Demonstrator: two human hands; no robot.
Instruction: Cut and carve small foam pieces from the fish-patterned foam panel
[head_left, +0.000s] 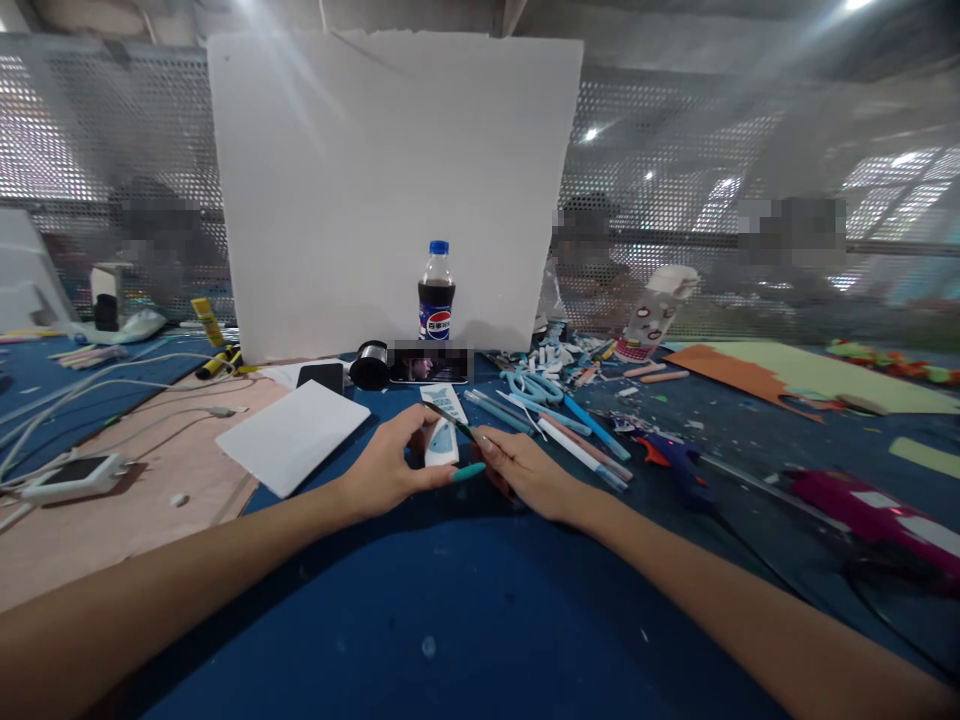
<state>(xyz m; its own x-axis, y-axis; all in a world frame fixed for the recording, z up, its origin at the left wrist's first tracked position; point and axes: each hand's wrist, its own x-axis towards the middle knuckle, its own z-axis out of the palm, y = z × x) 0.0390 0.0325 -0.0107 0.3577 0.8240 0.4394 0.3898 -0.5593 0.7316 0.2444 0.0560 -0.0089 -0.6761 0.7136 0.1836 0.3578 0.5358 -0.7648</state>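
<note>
My left hand [386,465] is closed around a small white piece with a pale blue patch [441,445], thumb below and fingers behind. A teal, narrow, pointed shape [469,472] sticks out at my left thumb's tip; whether it is a nail or a separate thing, I cannot tell. My right hand [529,470] grips a slim dark blade-like tool [450,420], which slants up and left across the white piece's upper edge. The tool's lower end is hidden in my right fingers. Just behind lies a white strip with blue marks [444,402].
Pens [577,450], light-blue scissors [532,388] and paper scraps lie right of my hands. A blue glue gun [675,465] and a magenta tool [870,510] lie farther right. Ahead stand a cola bottle [437,300] and a phone [427,366]. White card [294,437] lies left.
</note>
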